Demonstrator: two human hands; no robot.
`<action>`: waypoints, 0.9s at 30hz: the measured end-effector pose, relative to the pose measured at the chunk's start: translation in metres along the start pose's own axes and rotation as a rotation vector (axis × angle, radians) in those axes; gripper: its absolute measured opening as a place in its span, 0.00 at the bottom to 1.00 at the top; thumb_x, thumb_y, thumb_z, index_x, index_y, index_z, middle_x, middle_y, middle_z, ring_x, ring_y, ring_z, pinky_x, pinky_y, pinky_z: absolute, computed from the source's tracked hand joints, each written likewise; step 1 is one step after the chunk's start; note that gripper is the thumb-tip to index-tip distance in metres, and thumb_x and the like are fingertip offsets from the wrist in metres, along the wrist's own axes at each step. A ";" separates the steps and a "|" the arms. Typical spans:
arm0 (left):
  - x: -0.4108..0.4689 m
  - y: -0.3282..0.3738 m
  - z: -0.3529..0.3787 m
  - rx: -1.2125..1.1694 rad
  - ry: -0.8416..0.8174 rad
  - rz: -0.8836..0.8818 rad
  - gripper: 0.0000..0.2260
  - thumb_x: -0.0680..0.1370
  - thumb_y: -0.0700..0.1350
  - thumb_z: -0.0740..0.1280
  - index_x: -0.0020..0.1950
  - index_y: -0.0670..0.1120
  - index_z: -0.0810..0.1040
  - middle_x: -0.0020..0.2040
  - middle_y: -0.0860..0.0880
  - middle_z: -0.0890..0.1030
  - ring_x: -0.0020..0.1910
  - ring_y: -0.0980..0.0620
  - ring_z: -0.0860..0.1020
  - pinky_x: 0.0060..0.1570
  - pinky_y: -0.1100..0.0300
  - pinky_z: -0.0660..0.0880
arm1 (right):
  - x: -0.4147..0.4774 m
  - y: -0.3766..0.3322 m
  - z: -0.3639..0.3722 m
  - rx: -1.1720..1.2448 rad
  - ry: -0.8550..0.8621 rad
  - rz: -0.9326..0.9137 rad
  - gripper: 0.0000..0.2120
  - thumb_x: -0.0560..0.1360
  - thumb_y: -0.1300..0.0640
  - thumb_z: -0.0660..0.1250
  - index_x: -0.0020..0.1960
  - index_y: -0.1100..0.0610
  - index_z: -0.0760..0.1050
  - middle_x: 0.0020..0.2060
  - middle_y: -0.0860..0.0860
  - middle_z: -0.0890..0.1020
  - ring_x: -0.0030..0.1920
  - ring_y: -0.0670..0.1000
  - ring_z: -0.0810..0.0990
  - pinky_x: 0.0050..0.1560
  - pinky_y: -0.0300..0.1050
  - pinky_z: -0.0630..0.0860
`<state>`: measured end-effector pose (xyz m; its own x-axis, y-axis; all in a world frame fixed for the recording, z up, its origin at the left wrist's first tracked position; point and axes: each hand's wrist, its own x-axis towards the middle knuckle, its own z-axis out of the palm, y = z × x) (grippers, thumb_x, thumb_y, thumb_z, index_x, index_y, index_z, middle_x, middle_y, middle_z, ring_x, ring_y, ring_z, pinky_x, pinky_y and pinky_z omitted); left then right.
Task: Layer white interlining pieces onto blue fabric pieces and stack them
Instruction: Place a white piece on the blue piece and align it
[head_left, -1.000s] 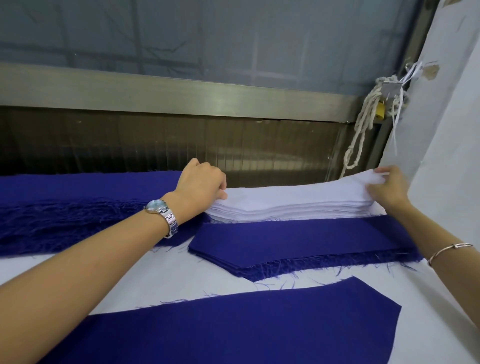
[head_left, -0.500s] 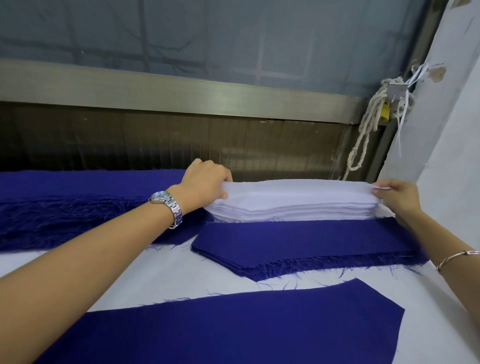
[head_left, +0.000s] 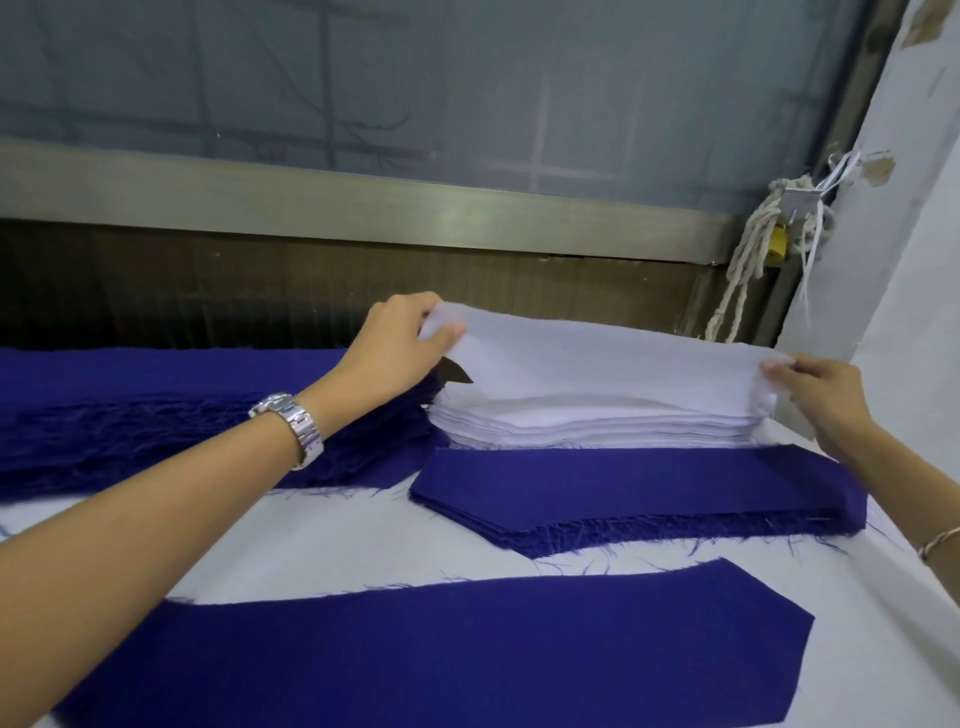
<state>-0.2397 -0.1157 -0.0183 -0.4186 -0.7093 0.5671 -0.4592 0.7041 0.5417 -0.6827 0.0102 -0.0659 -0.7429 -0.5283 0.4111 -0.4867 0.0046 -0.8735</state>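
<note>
Both pinches on: left hand (head_left: 400, 340) and right hand (head_left: 818, 397) clamp the top interlining piece (head_left: 597, 358); I'd lift evenly, one ply only.

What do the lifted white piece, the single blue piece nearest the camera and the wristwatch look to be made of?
The lifted white piece: thin, matte, limp cloth, likely interlining; it sags between the left hand and right hand. The single blue piece: thicker matte woven fabric; threads fray along its cut edges. The wristwatch: polished silvery metal links, judging by bright glints.

White interlining piece (head_left: 597, 358) above stack (head_left: 587, 423)
</note>
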 end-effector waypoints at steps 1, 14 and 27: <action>-0.004 0.000 -0.006 -0.036 0.013 -0.018 0.11 0.82 0.48 0.66 0.51 0.40 0.80 0.40 0.45 0.82 0.38 0.50 0.79 0.42 0.56 0.74 | -0.003 -0.006 -0.001 0.004 -0.017 -0.015 0.12 0.79 0.58 0.70 0.58 0.63 0.81 0.48 0.56 0.81 0.44 0.51 0.77 0.48 0.44 0.71; -0.106 -0.039 -0.094 -0.194 -0.053 -0.392 0.10 0.79 0.54 0.67 0.48 0.49 0.85 0.27 0.52 0.77 0.25 0.62 0.72 0.38 0.60 0.69 | -0.061 -0.058 -0.024 -0.083 -0.738 0.157 0.08 0.72 0.58 0.74 0.46 0.62 0.86 0.42 0.59 0.85 0.38 0.52 0.77 0.38 0.35 0.80; -0.174 -0.056 -0.142 -0.200 -0.521 -0.659 0.18 0.66 0.63 0.77 0.44 0.50 0.87 0.27 0.51 0.79 0.21 0.58 0.68 0.23 0.68 0.61 | -0.100 -0.060 -0.040 -0.417 -1.304 0.062 0.23 0.70 0.40 0.77 0.52 0.60 0.84 0.40 0.56 0.84 0.33 0.46 0.76 0.38 0.37 0.74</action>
<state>-0.0298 -0.0272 -0.0596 -0.4442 -0.8654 -0.2318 -0.6085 0.1016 0.7870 -0.5975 0.0965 -0.0446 0.0862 -0.9254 -0.3690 -0.7421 0.1875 -0.6435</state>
